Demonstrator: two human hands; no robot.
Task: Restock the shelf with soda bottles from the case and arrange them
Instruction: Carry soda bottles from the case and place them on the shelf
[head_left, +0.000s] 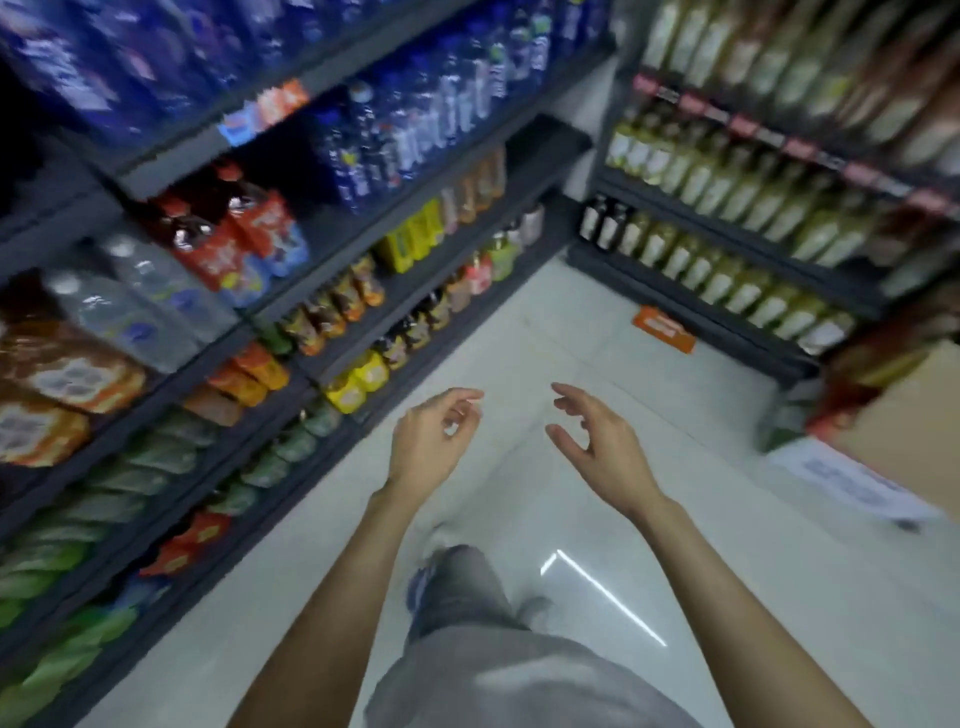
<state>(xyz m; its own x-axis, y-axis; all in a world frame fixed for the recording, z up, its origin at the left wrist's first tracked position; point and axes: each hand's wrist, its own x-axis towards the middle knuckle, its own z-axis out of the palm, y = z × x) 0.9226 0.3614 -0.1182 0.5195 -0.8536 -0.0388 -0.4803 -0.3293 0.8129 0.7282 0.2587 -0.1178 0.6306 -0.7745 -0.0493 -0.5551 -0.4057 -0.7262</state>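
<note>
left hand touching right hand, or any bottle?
Apart. The head view shows bare floor between the left hand and right hand; both hang open in mid-air, clear of the shelf bottles.

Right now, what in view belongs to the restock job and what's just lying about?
Job:
- left hand and right hand, both empty, fingers loose
- cardboard box at the right edge, contents not visible
- drinks shelving on the left, bottles blurred

Lying about:
- orange item on the floor
- white paper by the box
- pale bottles on the far rack
</note>
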